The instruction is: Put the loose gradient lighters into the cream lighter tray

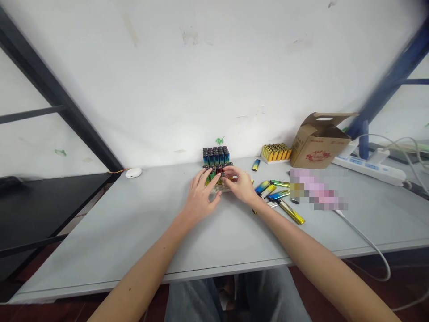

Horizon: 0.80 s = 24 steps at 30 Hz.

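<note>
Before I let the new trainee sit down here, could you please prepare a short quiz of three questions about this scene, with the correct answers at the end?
1. True or false: the box stands to the right of the yellow lighters.
2. What are the left hand and the right hand nearest to?
a) the white case
b) the front lighters
c) the power strip
3. Which hand is nearer to the loose lighters?

Key:
1. True
2. b
3. The right hand
</note>
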Each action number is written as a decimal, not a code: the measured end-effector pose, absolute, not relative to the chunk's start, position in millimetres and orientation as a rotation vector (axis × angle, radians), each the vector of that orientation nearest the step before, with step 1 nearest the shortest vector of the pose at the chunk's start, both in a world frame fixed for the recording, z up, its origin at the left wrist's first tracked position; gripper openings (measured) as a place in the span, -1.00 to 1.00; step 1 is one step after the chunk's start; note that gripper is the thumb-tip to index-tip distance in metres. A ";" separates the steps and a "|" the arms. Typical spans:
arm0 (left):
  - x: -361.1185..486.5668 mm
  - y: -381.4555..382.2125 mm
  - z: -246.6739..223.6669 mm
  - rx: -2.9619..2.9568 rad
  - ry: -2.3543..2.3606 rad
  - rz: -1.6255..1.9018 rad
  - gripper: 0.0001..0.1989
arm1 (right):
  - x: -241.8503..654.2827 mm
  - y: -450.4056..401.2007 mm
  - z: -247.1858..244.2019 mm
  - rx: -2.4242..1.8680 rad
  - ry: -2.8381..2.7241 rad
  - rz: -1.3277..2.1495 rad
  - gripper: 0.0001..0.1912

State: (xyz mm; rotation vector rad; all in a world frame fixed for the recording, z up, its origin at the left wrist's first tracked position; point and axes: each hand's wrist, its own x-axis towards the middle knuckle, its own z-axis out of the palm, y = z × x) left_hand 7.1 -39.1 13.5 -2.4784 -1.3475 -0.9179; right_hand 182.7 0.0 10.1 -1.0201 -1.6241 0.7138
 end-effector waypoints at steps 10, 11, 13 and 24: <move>10.7 -28.6 13.0 -2.278 -1.447 -0.768 -0.49 | 242.2 14.8 35.9 -1.104 -1.377 0.373 -0.67; 11.0 -27.9 11.8 -2.292 -1.447 -0.751 -0.46 | 251.3 19.0 35.8 -1.157 -1.339 0.343 -0.67; 10.9 -27.6 9.4 -2.331 -1.443 -0.733 -0.41 | 266.0 26.3 32.5 -1.279 -1.351 0.299 -0.69; -7.1 -20.0 6.0 -2.384 -1.592 -0.956 -0.14 | 287.3 24.8 23.2 -1.646 -1.960 0.347 -0.72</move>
